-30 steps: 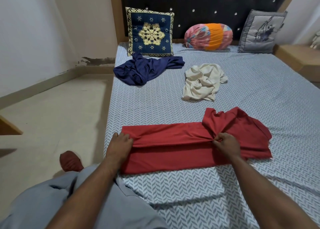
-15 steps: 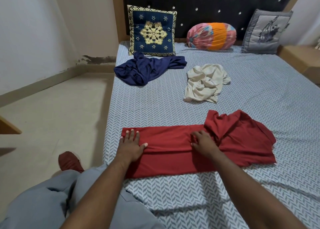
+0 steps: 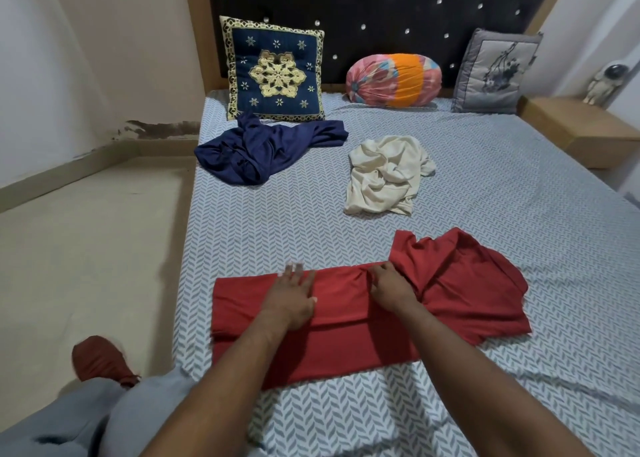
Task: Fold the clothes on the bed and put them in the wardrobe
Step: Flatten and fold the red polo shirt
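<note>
1. Sliding in from the left end of the folded band, the left hand (image 3: 294, 301) now lies flat near the middle of the red garment (image 3: 346, 346). Its fingers are straight and spread, pressing the cloth down close beside the right hand (image 3: 393, 290).
2. That right hand remains at the gather where the smooth band meets the loose, bunched part. Its fingers are bent into the creases, but whether they pinch the fabric or only press on it cannot be told.
3. Along the near edge of the bed (image 3: 485, 214), towards the near-left corner, the red garment is half done. Its left part is folded into a long flat band, while its right part is still rumpled and fanned out.
4. Judging by the hands, the left stretch of the band has been smoothed and attention is closing on the untidy right end. That end probably needs flattening and folding in before the piece can be lifted.
5. A navy garment (image 3: 263, 152) lies crumpled by the left edge, just in front of a blue cushion (image 3: 275, 70) at the head end. A cream garment (image 3: 384, 176) is heaped near the middle of the bed.
6. Both await folding and no wardrobe is in view, so the task looks to be at an early stage.
</note>
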### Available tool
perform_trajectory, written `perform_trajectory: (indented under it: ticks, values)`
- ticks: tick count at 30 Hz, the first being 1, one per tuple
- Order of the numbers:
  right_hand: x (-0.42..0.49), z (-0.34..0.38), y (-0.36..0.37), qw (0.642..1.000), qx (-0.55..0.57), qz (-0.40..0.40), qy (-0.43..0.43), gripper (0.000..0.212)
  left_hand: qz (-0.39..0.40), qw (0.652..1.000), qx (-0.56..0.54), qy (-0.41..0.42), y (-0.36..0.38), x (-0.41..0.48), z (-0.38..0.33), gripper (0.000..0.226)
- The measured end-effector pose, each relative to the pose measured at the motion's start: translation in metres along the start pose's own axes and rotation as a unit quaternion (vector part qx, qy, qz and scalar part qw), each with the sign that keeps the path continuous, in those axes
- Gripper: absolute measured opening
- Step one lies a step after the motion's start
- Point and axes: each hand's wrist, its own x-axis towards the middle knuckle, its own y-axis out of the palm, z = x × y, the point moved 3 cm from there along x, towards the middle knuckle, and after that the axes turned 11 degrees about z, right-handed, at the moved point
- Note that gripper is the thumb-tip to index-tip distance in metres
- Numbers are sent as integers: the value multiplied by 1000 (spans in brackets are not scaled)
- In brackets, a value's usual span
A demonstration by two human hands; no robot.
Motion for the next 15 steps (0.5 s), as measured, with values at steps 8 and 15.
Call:
perform_trajectory:
  ticks: [8,15]
  values:
    - [29,-42,-32,972,-204,-37,110,53,155,987,18,-46,22,25,-41,98]
    - [44,-66,-61,970,75,-155,171,58,189,977,31,-93,11,33,-59,104]
